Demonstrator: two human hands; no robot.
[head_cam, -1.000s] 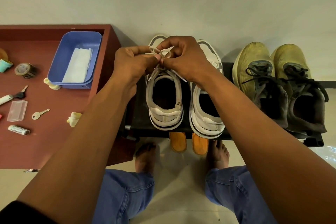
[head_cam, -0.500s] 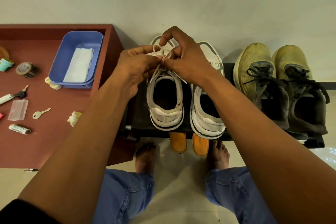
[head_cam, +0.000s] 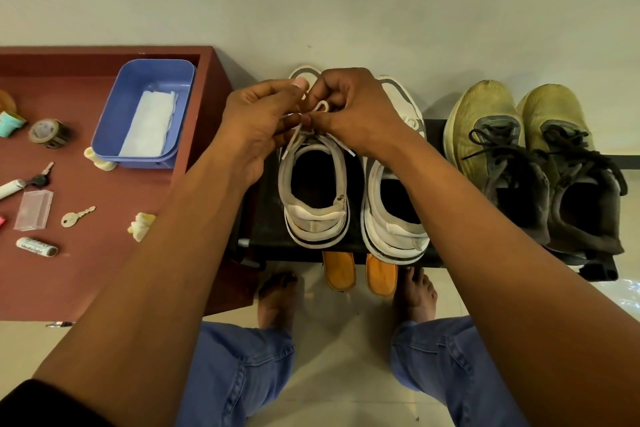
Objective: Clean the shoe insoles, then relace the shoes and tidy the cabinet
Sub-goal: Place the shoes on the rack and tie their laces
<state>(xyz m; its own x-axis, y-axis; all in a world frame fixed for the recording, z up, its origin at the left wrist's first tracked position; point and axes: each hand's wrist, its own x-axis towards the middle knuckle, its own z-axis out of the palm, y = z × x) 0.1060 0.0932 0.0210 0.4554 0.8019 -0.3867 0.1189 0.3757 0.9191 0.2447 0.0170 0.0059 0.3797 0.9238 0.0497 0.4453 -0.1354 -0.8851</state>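
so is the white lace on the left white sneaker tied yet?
Not yet. Left hand and right hand pinch the white lace; one loop shows, ends hang loose over the left white sneaker.

Two white sneakers (head_cam: 313, 191) (head_cam: 394, 204) side by side on the black rack (head_cam: 436, 128). Two yellow running shoes (head_cam: 491, 149) (head_cam: 571, 163) with dark laces to their right. Two orange slippers (head_cam: 339, 269) (head_cam: 381, 274) poking out under the rack. Two hands: left hand (head_cam: 258, 125), right hand (head_cam: 353, 111). Two bare feet (head_cam: 277, 298) (head_cam: 414, 295). On the red cabinet (head_cam: 104, 270): one blue tub (head_cam: 114, 121), two keys (head_cam: 77, 217) (head_cam: 41, 177), one battery (head_cam: 36, 246), one clear plastic box (head_cam: 33, 210), one tape roll (head_cam: 46, 132).
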